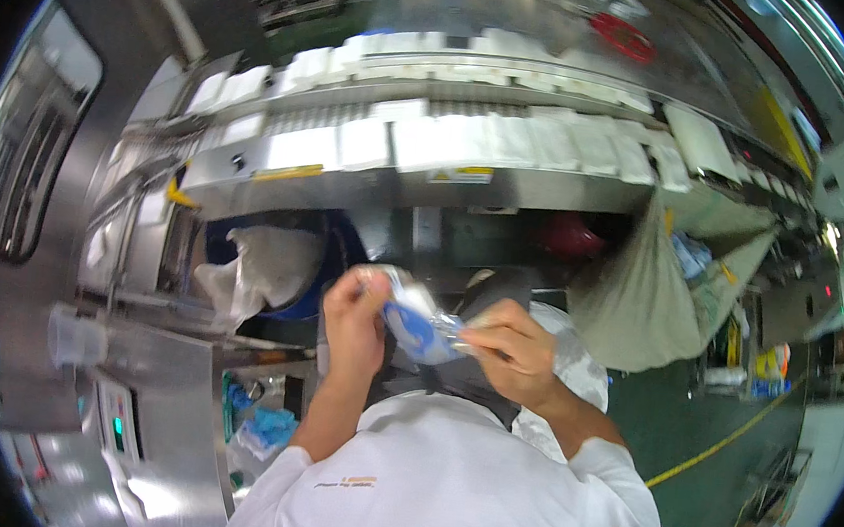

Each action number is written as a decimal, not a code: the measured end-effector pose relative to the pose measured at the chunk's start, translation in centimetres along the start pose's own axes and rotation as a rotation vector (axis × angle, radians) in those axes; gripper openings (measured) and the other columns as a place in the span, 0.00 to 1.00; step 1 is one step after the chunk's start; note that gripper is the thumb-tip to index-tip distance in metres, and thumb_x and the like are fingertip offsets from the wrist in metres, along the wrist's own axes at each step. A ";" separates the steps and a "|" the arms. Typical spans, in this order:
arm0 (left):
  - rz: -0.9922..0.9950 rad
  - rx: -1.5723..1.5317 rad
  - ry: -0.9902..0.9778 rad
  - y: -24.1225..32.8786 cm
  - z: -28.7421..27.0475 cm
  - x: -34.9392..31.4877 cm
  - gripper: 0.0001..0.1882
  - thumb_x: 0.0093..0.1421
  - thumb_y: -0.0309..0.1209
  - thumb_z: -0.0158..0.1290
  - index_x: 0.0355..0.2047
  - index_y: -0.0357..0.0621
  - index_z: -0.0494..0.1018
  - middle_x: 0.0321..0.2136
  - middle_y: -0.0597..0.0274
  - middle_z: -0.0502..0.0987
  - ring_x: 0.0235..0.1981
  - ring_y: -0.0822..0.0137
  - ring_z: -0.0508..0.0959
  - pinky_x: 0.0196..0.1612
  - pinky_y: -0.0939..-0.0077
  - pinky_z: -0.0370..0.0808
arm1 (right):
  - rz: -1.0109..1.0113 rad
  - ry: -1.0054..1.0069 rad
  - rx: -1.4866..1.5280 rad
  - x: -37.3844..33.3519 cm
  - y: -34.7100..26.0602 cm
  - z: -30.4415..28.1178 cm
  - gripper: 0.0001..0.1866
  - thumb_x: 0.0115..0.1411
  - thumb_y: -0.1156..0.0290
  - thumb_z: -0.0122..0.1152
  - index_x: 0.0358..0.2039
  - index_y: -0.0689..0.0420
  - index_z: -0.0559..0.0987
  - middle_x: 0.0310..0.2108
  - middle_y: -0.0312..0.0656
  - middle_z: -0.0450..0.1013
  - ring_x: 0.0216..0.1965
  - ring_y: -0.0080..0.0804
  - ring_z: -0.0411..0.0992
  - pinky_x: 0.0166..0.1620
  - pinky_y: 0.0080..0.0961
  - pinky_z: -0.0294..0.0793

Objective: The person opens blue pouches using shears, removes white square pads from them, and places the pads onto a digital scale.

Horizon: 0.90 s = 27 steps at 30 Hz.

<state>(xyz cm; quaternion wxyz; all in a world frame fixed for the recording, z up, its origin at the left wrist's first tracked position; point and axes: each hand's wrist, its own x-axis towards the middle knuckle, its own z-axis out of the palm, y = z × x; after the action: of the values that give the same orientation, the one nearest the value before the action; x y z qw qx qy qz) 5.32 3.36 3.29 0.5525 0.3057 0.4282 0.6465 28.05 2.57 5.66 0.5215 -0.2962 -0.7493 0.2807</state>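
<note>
Facing a packing line of stainless steel, with a steel cabinet [163,412] standing at the far left and a clear plastic cup [74,339] sitting on its top. Passing rightward over a blue bin [323,300] lined with a white bag [261,265], set under the conveyor [349,182], and rows of flat white packs [513,141] riding along above.

Holding up, at chest height over the white shirt, a small clear packet [419,325] with something blue inside. Closing the left hand [355,323] around the packet's left end, fingers curled in tight. Pinching the right end between thumb and fingers of the right hand [515,350], with the remaining fingers folded. Seemingly pulling or checking the packet between both hands; hard to tell through the glare on the film whether the seal is already parted.

Judging the work as mid-handling: calling next for a firm pinch on both ends and a steady pull apart, keeping the blue content from slipping out.

Ending at the right with a grey cloth sack [639,303] hanging from the line above a green floor [693,488].
</note>
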 end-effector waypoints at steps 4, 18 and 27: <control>0.050 -0.120 0.021 2.0 -0.8 2.7 0.11 0.72 0.36 0.54 0.39 0.40 0.77 0.37 0.56 0.84 0.32 0.71 0.83 0.36 0.76 0.81 | 0.167 -0.159 -0.005 -2.7 1.0 -0.6 0.12 0.51 0.85 0.71 0.37 0.60 0.86 0.34 0.43 0.77 0.33 0.34 0.76 0.35 0.26 0.75; 0.149 0.120 -0.211 0.0 1.6 1.0 0.05 0.62 0.27 0.65 0.34 0.40 0.79 0.40 0.61 0.81 0.41 0.72 0.79 0.47 0.75 0.77 | 0.194 -0.105 -0.011 3.9 0.7 1.1 0.14 0.52 0.81 0.73 0.41 0.62 0.82 0.39 0.46 0.80 0.38 0.34 0.79 0.42 0.27 0.78; 0.085 -0.041 -0.132 -1.2 -0.8 0.2 0.03 0.63 0.27 0.64 0.34 0.41 0.82 0.41 0.61 0.82 0.41 0.74 0.80 0.45 0.76 0.77 | 0.313 0.023 0.162 0.8 2.6 1.4 0.09 0.57 0.86 0.68 0.39 0.65 0.82 0.38 0.44 0.79 0.37 0.28 0.77 0.42 0.22 0.76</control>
<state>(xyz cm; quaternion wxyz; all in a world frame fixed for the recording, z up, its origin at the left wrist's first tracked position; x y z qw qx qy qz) 5.14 3.40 1.81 0.5576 0.3540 0.3641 0.6567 26.92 4.73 3.81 0.5022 -0.3697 -0.6629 0.4144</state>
